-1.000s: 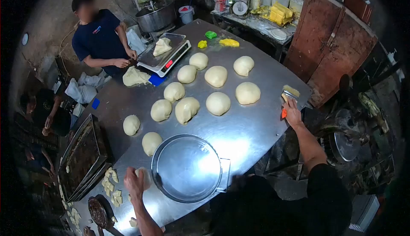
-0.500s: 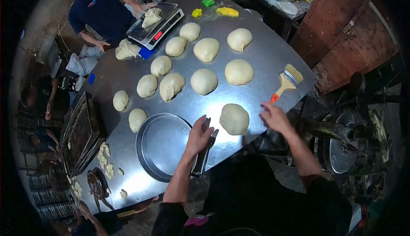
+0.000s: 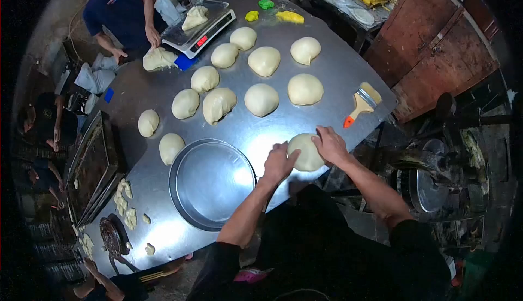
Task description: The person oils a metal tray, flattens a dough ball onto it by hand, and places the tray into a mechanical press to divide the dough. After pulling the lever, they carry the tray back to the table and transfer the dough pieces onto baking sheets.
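A round, pale dough ball [image 3: 306, 152] rests on the metal table close to my body. My left hand [image 3: 280, 164] cups its left side, with the thumb over the edge of the dough. From the upper right my right hand [image 3: 330, 147] curves round it, fingers against the dough. Left of my left forearm is a round metal pan [image 3: 212, 185] with a shiny bare bottom. A wide brush [image 3: 363, 103] with a wooden handle and red tip lies beyond my right hand. Several more dough balls [image 3: 261, 100] sit farther up the table.
A digital scale [image 3: 202, 34] bearing dough stands at the far left, beside a person in a dark shirt [image 3: 121, 14]. Green dough [image 3: 266, 4] and yellow dough [image 3: 290, 17] lie near the far edge. Stacked trays [image 3: 95, 164] and dough scraps [image 3: 125, 203] occupy the left side.
My left hand has left the pan's rim and come to the dough ball. My right hand has moved left from near the brush onto the dough. The other person's hand has left the scale.
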The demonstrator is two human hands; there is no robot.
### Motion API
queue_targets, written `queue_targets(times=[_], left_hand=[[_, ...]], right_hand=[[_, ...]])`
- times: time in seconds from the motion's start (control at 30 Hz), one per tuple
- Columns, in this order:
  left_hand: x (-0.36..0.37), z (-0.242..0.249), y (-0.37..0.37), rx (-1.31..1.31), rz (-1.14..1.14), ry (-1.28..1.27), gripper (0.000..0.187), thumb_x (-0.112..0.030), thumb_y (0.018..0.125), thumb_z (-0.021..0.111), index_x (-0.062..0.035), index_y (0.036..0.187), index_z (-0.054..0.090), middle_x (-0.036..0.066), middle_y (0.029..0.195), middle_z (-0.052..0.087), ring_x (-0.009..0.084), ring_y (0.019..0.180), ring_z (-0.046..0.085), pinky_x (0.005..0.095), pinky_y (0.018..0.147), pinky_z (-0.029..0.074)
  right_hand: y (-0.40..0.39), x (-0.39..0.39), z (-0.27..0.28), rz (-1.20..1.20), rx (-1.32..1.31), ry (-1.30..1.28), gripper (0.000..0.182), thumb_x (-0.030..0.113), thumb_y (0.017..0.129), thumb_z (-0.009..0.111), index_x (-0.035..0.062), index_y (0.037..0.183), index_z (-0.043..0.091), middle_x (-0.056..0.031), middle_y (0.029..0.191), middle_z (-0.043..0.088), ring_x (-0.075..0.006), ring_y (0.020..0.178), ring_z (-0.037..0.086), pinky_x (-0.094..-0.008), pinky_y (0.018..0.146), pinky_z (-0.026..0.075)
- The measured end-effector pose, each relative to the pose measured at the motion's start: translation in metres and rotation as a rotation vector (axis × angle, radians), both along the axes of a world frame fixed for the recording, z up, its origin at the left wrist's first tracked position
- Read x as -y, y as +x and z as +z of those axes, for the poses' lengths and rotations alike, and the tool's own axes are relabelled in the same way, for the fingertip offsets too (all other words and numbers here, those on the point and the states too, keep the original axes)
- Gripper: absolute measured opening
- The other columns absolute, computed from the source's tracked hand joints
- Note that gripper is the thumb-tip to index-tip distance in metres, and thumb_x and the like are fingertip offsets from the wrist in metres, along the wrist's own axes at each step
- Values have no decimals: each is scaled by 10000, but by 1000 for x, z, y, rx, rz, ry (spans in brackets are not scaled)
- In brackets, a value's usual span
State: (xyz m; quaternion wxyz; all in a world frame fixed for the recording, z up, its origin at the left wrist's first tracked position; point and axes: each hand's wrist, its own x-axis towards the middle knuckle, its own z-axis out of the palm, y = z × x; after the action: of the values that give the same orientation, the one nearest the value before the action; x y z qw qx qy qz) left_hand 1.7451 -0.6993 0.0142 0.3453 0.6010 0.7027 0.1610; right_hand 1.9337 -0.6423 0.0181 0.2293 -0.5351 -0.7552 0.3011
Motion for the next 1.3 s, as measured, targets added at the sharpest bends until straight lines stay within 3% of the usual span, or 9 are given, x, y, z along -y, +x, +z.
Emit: queue_targets(times=[0.17, 0.5, 0.53, 0.57, 0.63, 0.87, 1.1, 1.17, 1.3], left_hand=[[-26, 12, 29, 55, -253, 731, 529, -260, 850, 629, 8, 1289, 503, 221, 1252, 555, 385, 1178, 511, 482, 1061, 335], [-99, -52, 33, -271, -552, 475, 739, -407, 907, 503, -65, 1496, 217, 140, 1557, 228, 320, 1432, 218, 506, 1147, 189], [-94, -56, 24, 49, -405, 361, 699, -397, 926, 482, -49, 1483, 244, 149, 1543, 257, 325, 1426, 233, 511, 1142, 201], [-96, -60, 16, 354, -257, 249, 662, -388, 945, 461, -33, 1470, 271, 159, 1529, 286, 329, 1421, 249, 516, 1137, 213], [-67, -28, 17, 153, -125, 488, 671, -440, 939, 462, 29, 1409, 363, 225, 1464, 363, 371, 1387, 306, 549, 1115, 239], [-20, -41, 6, -594, -457, 485, 848, -581, 859, 516, 66, 1386, 369, 297, 1474, 280, 431, 1366, 308, 581, 1099, 247], [41, -7, 11, -346, -609, 374, 575, -372, 835, 624, -70, 1309, 501, 302, 1371, 423, 469, 1267, 418, 513, 1029, 371], [-5, -15, -11, 159, -305, -201, 487, -360, 842, 618, -61, 1220, 550, 224, 1238, 565, 396, 1148, 538, 463, 916, 463], [-67, -50, 14, -228, -42, 644, 380, -284, 843, 633, -14, 1097, 549, 225, 1102, 597, 418, 883, 605, 486, 769, 503]], right_hand=[[-25, -1, -23, 508, -18, 154, 448, 179, 867, 582, 0, 1267, 486, -204, 1263, 523, -343, 1183, 512, -417, 999, 419], [-50, -50, 19, 642, 295, 191, 555, 240, 954, 465, 69, 1454, 295, -159, 1494, 318, -275, 1414, 254, -406, 1166, 229], [-52, -73, -84, 759, 98, 407, 591, 316, 951, 465, 96, 1469, 283, -147, 1531, 248, -282, 1437, 180, -487, 1179, 149], [-49, -70, -104, 690, -382, -268, 703, 432, 909, 485, 144, 1500, 237, -127, 1567, 182, -300, 1447, 151, -534, 1172, 31], [-23, -68, -26, 806, 685, 172, 649, 402, 930, 482, 152, 1488, 263, -111, 1571, 158, -290, 1453, 129, -620, 1139, 64], [-20, -90, -29, 733, 562, 231, 598, 399, 938, 479, 223, 1480, 300, -106, 1578, 128, -323, 1460, 83, -630, 1128, 84], [60, 29, -10, 532, 443, 106, 554, 288, 903, 582, 176, 1415, 402, -162, 1508, 304, -357, 1411, 242, -583, 1107, 229], [61, -7, -13, 459, 214, -256, 481, 277, 878, 606, 138, 1321, 481, -199, 1360, 487, -417, 1309, 385, -491, 1043, 371], [-2, -31, -17, -105, 215, 276, 290, 261, 879, 601, -6, 985, 639, -219, 1076, 625, -370, 1010, 592, -449, 825, 481]])
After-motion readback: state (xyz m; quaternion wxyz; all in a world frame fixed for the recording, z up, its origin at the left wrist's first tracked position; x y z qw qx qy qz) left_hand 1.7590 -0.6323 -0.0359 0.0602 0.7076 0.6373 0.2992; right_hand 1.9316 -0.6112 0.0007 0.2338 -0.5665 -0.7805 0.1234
